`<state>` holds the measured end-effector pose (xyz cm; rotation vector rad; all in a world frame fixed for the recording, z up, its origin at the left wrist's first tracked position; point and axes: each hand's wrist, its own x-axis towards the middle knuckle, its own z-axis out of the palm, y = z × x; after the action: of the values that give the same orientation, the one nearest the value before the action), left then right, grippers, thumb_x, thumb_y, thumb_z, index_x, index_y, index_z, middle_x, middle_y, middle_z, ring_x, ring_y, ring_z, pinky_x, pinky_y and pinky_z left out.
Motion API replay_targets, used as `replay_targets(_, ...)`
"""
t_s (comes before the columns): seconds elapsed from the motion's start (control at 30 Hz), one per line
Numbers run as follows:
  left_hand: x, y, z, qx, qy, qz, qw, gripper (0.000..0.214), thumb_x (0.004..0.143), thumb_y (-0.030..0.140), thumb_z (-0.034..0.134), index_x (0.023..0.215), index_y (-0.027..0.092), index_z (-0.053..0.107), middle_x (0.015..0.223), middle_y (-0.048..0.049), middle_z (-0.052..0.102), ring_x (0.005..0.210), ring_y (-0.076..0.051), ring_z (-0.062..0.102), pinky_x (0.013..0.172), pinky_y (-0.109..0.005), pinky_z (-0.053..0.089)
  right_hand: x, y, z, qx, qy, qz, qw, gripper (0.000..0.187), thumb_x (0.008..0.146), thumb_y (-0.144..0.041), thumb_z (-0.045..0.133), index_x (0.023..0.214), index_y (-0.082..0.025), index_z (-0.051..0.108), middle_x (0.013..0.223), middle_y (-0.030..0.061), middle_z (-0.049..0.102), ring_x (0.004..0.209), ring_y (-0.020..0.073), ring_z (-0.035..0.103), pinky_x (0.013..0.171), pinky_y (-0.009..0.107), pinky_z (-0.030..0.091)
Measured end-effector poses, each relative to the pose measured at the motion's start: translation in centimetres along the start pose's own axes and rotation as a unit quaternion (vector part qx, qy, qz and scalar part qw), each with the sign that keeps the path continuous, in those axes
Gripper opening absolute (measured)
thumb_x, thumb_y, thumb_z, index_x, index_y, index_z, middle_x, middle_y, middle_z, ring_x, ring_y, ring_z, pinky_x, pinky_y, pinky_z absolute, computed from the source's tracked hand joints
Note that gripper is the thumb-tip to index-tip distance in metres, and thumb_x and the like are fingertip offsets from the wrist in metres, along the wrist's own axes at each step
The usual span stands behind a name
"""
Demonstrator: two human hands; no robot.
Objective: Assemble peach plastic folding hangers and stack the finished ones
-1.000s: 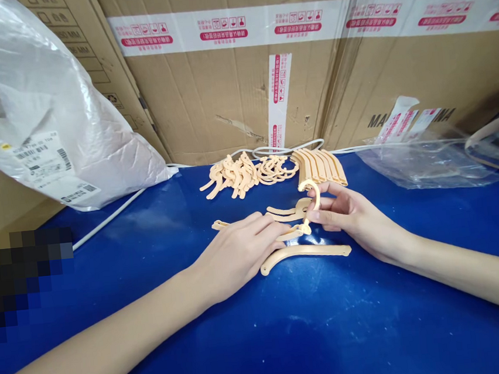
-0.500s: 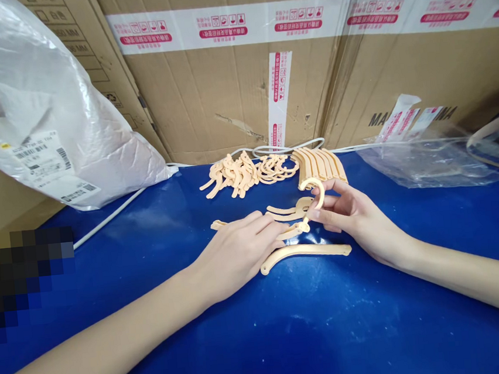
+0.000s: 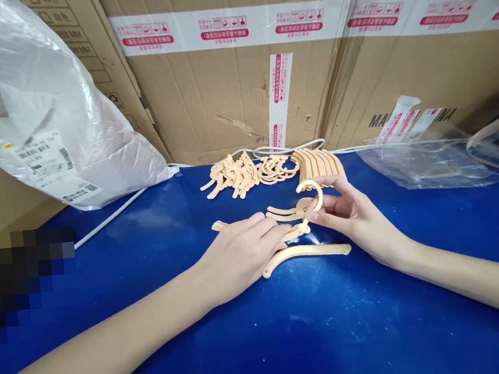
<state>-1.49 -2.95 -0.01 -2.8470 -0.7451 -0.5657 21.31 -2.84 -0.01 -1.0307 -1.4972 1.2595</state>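
My left hand (image 3: 242, 252) is closed over a cream plastic hanger arm (image 3: 220, 225), whose ends show on both sides of my fingers. My right hand (image 3: 358, 217) pinches a curved hanger hook (image 3: 320, 195) between thumb and fingers. The hook's lower end meets the right end of that arm; whether the two are joined I cannot tell. Just behind my fingers lies a cream piece with two curved prongs and a round end (image 3: 285, 213), partly hidden by my right hand. Nearer to me, a second hanger arm (image 3: 308, 250) lies loose on the blue table (image 3: 308, 334).
Behind my hands lie a pile of short curved pieces (image 3: 233, 174), a heap of hooks (image 3: 272, 169) and a row of hanger arms (image 3: 322, 165). A white plastic bag (image 3: 61, 111) stands at left, clear plastic (image 3: 427, 158) at right. Cardboard boxes (image 3: 214, 90) and a white cable (image 3: 115, 217) border the table.
The hook has tilted slightly and moved a little to the left and down in my right hand. My left hand has barely shifted.
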Motion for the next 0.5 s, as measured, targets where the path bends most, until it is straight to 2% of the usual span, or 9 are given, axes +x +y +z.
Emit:
replay_targets(0.3,-0.09,0.04,0.15,0.012,-0.008,0.013,1.000,0.031,0.098,0.016,0.041,0.126,0.009,0.052,0.101,-0.0091,0.066,0.093,-0.021,0.060,0.082,-0.035,0.054,0.23,0.21,0.00,0.011,-0.002,0.008,1.000,0.047,0.077,-0.033,0.074,0.113,-0.025,0.045,0.081,-0.0024,0.065,0.073,0.0132,0.059,0.066,0.028,0.046)
replay_targets(0.5,0.01,0.01,0.12,0.033,-0.002,0.014,0.999,0.031,0.098,0.015,0.038,0.124,0.009,0.055,0.092,-0.0081,0.066,0.091,-0.020,0.062,0.080,-0.033,0.054,0.25,0.33,0.09,0.017,-0.002,0.008,1.000,0.048,0.077,-0.033,0.075,0.113,-0.024,0.045,0.082,-0.0022,0.067,0.076,0.0137,0.063,0.070,0.028,0.049)
